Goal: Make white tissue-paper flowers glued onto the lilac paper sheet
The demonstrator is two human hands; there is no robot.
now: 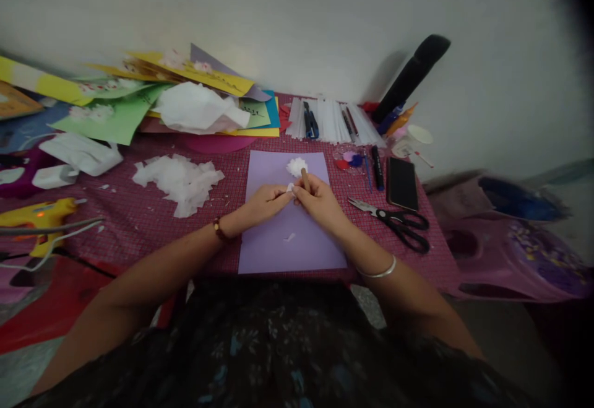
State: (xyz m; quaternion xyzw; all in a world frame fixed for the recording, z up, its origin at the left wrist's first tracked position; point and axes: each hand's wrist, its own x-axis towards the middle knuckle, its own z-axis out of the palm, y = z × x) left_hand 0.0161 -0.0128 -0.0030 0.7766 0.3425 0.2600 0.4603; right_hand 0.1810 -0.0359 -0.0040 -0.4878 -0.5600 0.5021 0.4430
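My left hand (269, 202) pinches a small white paper piece (290, 188) at its fingertips. My right hand (322, 205) meets it there, its fingers closed round a thin brown stick (305, 177) that points up and away. Both hands are above a purple sheet of paper (278, 253). Just beyond the fingertips, a ruffled white paper cluster (296, 165) lies on the sheet. Closer to me, a small white scrap (289, 237) rests on the purple surface. The stick's lower end is hidden by my fingers.
Left of the sheet lies a pile of white paper pieces (183, 182), with a yellow glue gun (46, 222) and its cords farther left. Black-handled scissors (394, 221) and a dark phone-like slab (402, 184) sit right. Coloured cards (111, 114) stack up behind, against the wall.
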